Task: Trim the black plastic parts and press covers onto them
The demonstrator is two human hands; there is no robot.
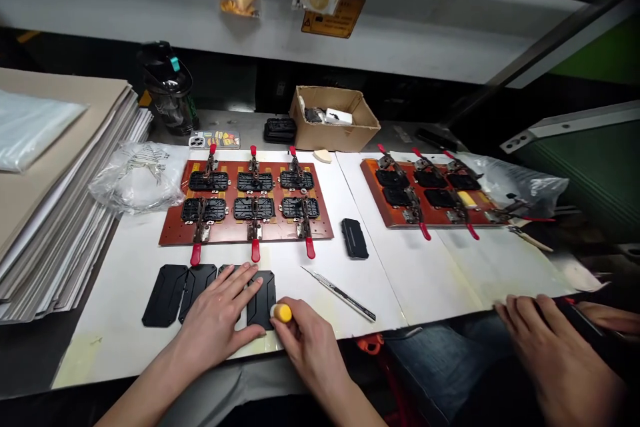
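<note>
My left hand [225,307] lies with fingers spread across the black plastic covers, pressing over a covered one [227,269] and onto the rightmost cover [263,297]. Two more flat black covers [164,295] [199,284] sit in the same row to the left, one partly under the hand. Between thumb and fingers, my right hand [313,340] pinches a small yellow cylinder with a pale end [283,312]. That pale end is at the right edge of the rightmost cover. A craft knife [343,294] rests to the right of this hand.
Behind the covers stands a brown fixture board [245,234] with red-handled clamps over black parts. A second such board [395,217] is at right. Between them lies a black case [355,238]. Further back is a cardboard box [320,137]; another person's hand [555,347] is at right.
</note>
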